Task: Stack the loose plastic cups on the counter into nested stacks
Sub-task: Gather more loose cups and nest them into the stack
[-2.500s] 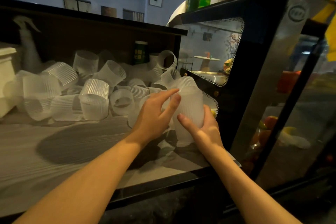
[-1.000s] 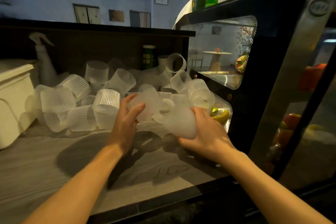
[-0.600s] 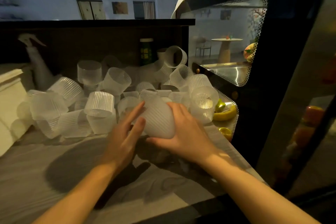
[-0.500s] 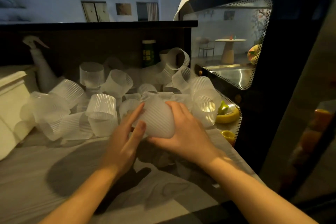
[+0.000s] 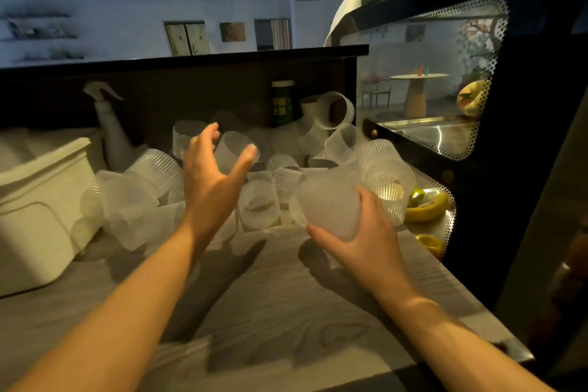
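Several loose ribbed translucent cups (image 5: 144, 188) lie in a heap along the back of the wooden counter (image 5: 286, 302). My right hand (image 5: 366, 239) holds a frosted nested stack of cups (image 5: 331, 204) on its side, base toward me, just above the counter. My left hand (image 5: 213, 175) is raised over the heap with fingers spread and empty, right in front of a tilted cup (image 5: 234, 149). More cups (image 5: 337, 111) pile up at the back right.
A white plastic bin (image 5: 41, 200) stands at the left, a spray bottle (image 5: 111, 134) behind it. A dark canister (image 5: 282, 103) stands at the back wall. A glass display case (image 5: 445, 111) with fruit bounds the right side. A banana (image 5: 426, 207) lies beside the cups.
My left hand has let go of the stack and lifted up and back toward the heap with fingers spread. My right hand has carried the stack to the right.
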{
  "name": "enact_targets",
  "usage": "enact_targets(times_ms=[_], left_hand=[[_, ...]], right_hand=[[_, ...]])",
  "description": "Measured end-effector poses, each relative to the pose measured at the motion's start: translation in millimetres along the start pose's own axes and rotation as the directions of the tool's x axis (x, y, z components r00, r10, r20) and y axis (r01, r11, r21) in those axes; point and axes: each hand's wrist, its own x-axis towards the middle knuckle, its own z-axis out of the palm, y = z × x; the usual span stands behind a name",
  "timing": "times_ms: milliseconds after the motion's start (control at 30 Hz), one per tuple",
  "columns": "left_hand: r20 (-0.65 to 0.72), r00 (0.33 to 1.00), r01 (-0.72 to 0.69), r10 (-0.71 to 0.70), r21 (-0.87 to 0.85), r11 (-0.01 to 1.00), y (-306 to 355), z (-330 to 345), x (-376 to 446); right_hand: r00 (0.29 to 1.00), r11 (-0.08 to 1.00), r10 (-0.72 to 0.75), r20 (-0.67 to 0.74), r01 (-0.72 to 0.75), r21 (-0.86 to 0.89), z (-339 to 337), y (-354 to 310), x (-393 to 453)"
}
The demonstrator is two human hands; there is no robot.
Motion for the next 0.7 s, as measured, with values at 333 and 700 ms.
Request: enact_targets(times_ms=[333, 700], left_hand=[[0.104, 0.995, -0.063, -0.006, 0.647, 0.760, -33, 27, 47], [0.076, 0.981, -0.170, 0.177, -0.090, 0.981, -3, -24, 10]], right_hand=[[0.999, 0.999, -0.028, 0.032, 0.029, -0.042, 1, 1, -6], [0.998, 0.998, -0.037, 0.042, 0.040, -0.056, 3, 6, -4]])
